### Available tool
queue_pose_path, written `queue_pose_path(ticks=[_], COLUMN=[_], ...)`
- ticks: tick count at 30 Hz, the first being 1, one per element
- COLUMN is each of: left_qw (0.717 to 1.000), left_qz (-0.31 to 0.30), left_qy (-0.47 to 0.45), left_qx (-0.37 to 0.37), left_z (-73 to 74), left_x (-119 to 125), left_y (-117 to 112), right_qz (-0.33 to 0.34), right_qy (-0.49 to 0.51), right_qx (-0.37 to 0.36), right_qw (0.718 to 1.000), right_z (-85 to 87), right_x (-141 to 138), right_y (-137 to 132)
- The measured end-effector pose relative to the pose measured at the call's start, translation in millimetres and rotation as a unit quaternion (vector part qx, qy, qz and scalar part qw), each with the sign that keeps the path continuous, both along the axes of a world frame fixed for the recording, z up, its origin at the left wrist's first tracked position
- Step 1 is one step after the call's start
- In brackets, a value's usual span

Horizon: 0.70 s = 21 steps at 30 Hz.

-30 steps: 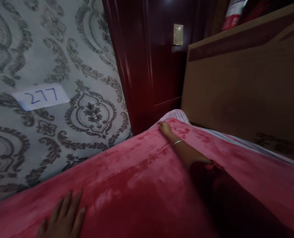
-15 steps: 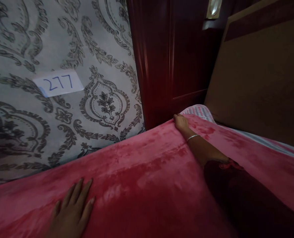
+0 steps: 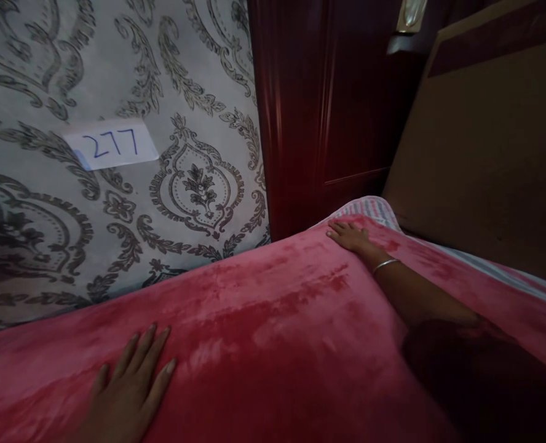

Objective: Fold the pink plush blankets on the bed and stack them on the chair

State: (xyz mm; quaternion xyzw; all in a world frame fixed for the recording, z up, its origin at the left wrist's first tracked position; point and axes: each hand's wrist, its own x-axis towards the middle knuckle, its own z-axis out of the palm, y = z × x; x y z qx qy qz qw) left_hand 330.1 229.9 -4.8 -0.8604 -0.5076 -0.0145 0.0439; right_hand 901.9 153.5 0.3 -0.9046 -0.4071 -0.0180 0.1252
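A plush red blanket (image 3: 264,326) covers the bed across the lower half of the view. My left hand (image 3: 128,384) lies flat on it at the lower left, fingers stretched out and holding nothing. My right hand (image 3: 349,235), with a silver bangle on the wrist, rests palm down on the blanket's far corner, fingers extended, holding nothing. Beyond that corner a striped sheet (image 3: 369,209) shows.
A grey patterned wall (image 3: 116,215) with a white label reading 277 (image 3: 111,144) runs along the bed's left side. A dark red wooden panel (image 3: 319,117) stands at the far corner. A brown headboard (image 3: 485,154) rises on the right.
My right hand has gone from gripping the blanket's far corner edge to lying flat on it, fingers spread. The view shifted left and down a little. My left hand stays flat.
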Motion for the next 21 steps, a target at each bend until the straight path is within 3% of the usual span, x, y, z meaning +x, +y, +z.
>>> queue_pose_path(ticks=[4,9,12,17,21], left_qw=[1.0,1.0,1.0,1.0,1.0], left_qz=[-0.005,-0.01,-0.012,-0.003,-0.006], left_qy=[-0.01,-0.019,-0.021,-0.019,-0.021], left_qx=[0.011,0.012,0.01,0.011,0.008], left_z=[-2.3,-9.4,-12.2,-8.9,-3.8], left_x=[-2.8,-6.6,-7.5,-5.8,-3.9], left_y=[1.2,5.7,8.4,7.0,2.1], right_qz=[0.012,-0.076,-0.082,-0.155,-0.143], right_qy=[-0.005,-0.005,0.016,0.012,0.024], right_qx=[-0.006,-0.013,-0.046,-0.012,-0.011], right_qw=[1.0,0.997,0.995,0.988,0.989], right_z=[-6.5,-5.9,-3.5,-4.9,-8.9], right_x=[8.0,20.0,23.0,25.4,37.1], right_y=[-7.6,-15.3,-20.3,-22.1,-23.1])
